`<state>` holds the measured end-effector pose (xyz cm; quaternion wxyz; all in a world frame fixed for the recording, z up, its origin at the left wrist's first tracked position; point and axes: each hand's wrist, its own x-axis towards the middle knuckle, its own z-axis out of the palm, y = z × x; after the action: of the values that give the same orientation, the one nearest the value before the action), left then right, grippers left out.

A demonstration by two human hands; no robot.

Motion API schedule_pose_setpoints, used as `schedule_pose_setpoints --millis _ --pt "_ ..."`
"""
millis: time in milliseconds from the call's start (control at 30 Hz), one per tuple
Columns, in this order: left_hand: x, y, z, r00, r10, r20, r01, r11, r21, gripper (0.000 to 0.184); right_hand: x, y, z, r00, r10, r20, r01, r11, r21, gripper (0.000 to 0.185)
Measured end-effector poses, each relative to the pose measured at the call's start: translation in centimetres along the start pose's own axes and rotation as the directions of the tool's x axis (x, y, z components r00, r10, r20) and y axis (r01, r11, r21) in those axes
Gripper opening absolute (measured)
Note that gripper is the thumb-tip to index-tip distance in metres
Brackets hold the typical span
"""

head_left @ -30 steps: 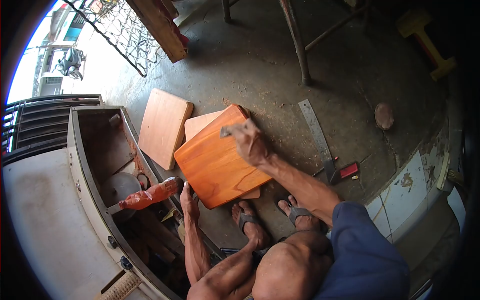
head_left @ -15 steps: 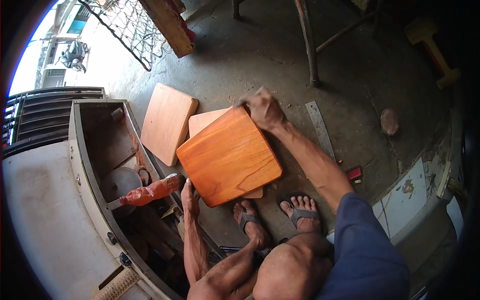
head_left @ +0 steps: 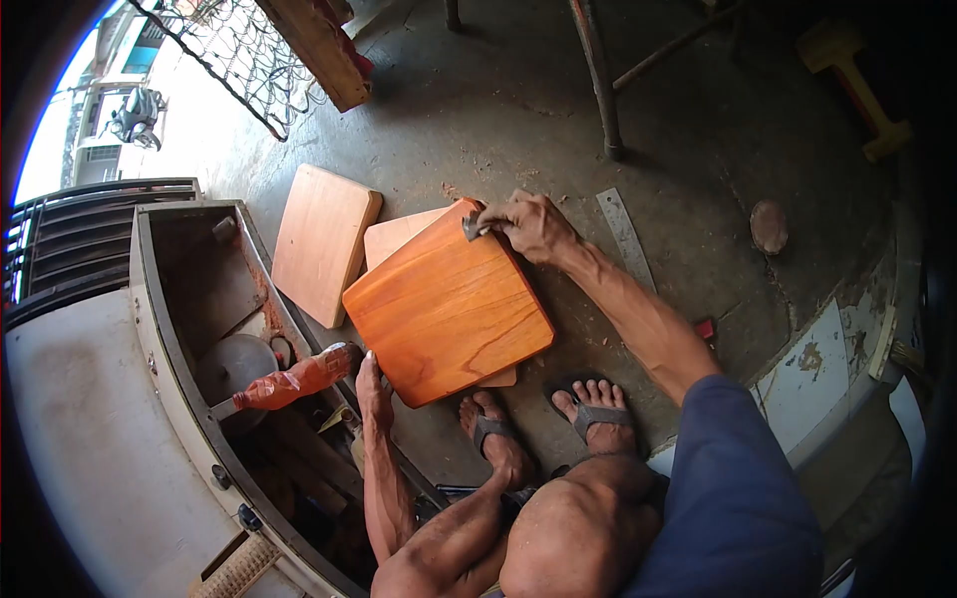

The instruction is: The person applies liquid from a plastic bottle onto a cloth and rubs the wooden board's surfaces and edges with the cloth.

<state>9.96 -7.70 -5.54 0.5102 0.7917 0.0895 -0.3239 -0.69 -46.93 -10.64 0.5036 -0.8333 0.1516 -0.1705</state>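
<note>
A glossy orange-stained wooden board [head_left: 451,309] with rounded corners lies tilted over a paler board [head_left: 399,236]. My left hand [head_left: 373,394] grips its lower left edge, the thumb at the rim and the other fingers hidden underneath. At the board's far corner, my right hand [head_left: 538,227] pinches a small dark grey folded piece [head_left: 473,225], perhaps sandpaper or cloth, against the surface. Another pale wooden board [head_left: 324,244] with rounded corners lies just to the left.
On the left stands an open drawer-like box [head_left: 189,249] holding a round disc [head_left: 239,364] and a red-labelled plastic bottle [head_left: 294,386]. A metal ruler [head_left: 626,239] and a small red object [head_left: 705,328] lie on the floor. Metal stand legs [head_left: 598,90] rise beyond.
My right hand has shifted slightly along the board's far corner, and the dark grey piece under its fingers shows more clearly. My left hand stays at the edge. The view has moved a little.
</note>
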Motion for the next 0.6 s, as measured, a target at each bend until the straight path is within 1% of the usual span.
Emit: schedule_pose_setpoints --millis 33,100,167,200,267,300,333,367,400,467,500,567,600 --pt "0.4 -0.4 -0.1 1.0 0.024 0.013 -0.024 1.0 -0.005 0.059 -1.6 -0.2 -0.5 0.999 -0.027 0.026 0.028 0.999 -0.017 0.022" --pt "-0.2 0.1 0.3 0.999 0.035 0.026 -0.034 0.999 -0.009 0.058 -6.5 -0.8 -1.1 0.993 -0.116 0.017 0.116 0.993 0.029 0.025" --pt "-0.6 0.4 0.7 0.998 0.049 0.032 -0.049 0.999 -0.01 0.057 -11.8 -2.7 -2.4 0.992 -0.102 0.07 0.096 0.993 0.073 0.025" --pt "-0.7 0.3 0.7 0.998 0.055 0.026 -0.055 0.998 -0.02 0.057 -14.0 -3.6 -2.9 0.993 -0.099 0.069 0.094 0.993 0.074 0.025" --pt "-0.2 0.9 1.3 0.996 0.081 0.025 -0.08 0.996 -0.035 0.058 -16.2 -4.6 -4.3 0.938 -0.107 0.33 0.083 0.993 0.087 0.024" --pt "-0.1 1.0 1.3 0.998 0.058 0.024 -0.057 0.998 -0.033 0.058 -15.3 -5.3 -4.6 0.941 -0.1 0.323 0.076 0.993 0.086 0.024" --pt "-0.5 1.0 1.0 0.999 0.025 0.021 -0.025 0.999 -0.023 0.058 -13.5 -6.4 -4.3 0.985 -0.13 0.115 0.121 0.989 0.082 0.023" --pt "-0.4 1.0 1.2 0.999 0.027 0.026 -0.026 0.999 -0.019 0.058 -11.2 -6.8 -4.1 0.98 -0.17 -0.099 0.177 0.983 0.057 0.022" --pt "-0.4 1.1 1.2 0.999 0.028 0.041 -0.027 0.999 -0.033 0.058 -8.9 -6.4 -3.7 0.98 -0.169 -0.103 0.176 0.983 0.058 0.022" --pt "-0.8 0.8 1.0 0.998 0.027 0.052 -0.025 0.999 -0.037 0.058 -5.7 -5.1 -2.2 0.955 -0.244 -0.166 0.215 0.961 -0.174 0.02" --pt "-0.9 0.6 1.1 0.998 0.05 0.05 -0.047 0.998 -0.05 0.058 -7.0 -5.3 -0.3 0.954 -0.238 -0.18 0.208 0.963 -0.169 0.02" --pt "-0.4 1.0 1.1 0.995 0.087 0.056 -0.082 0.994 -0.074 0.058 -11.3 -7.1 4.0 0.993 -0.102 -0.055 0.07 0.904 -0.422 0.019" --pt "-0.5 1.0 1.2 0.997 0.069 0.043 -0.066 0.996 -0.063 0.053 -13.4 -8.2 4.7 0.998 -0.069 0.0 0.065 0.936 -0.347 0.017"
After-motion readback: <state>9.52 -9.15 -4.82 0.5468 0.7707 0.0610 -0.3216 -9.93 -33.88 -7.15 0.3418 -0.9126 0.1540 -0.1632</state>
